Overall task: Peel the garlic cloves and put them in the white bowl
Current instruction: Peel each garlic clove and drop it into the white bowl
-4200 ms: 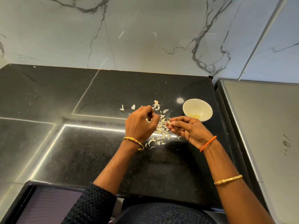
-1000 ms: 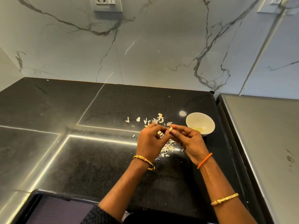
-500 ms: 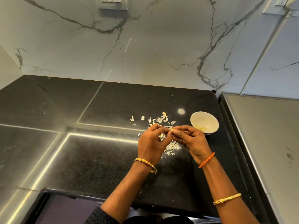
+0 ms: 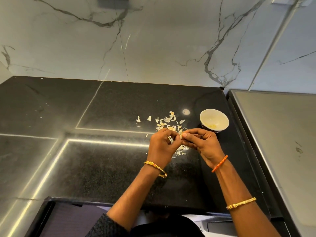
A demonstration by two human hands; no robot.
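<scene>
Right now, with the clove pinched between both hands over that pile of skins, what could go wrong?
1. The garlic clove is small and pinched only at the fingertips of the left hand and right hand; it could slip into the peels and be hard to spot.
2. The white bowl sits off to the right, so peel bits stuck to the clove might get carried in.

The garlic clove (image 4: 180,135) is mostly hidden between the fingertips of both hands. Some peels (image 4: 181,149) lie hidden under the hands. The pieces in the bowl (image 4: 214,121) are too small to tell.
</scene>
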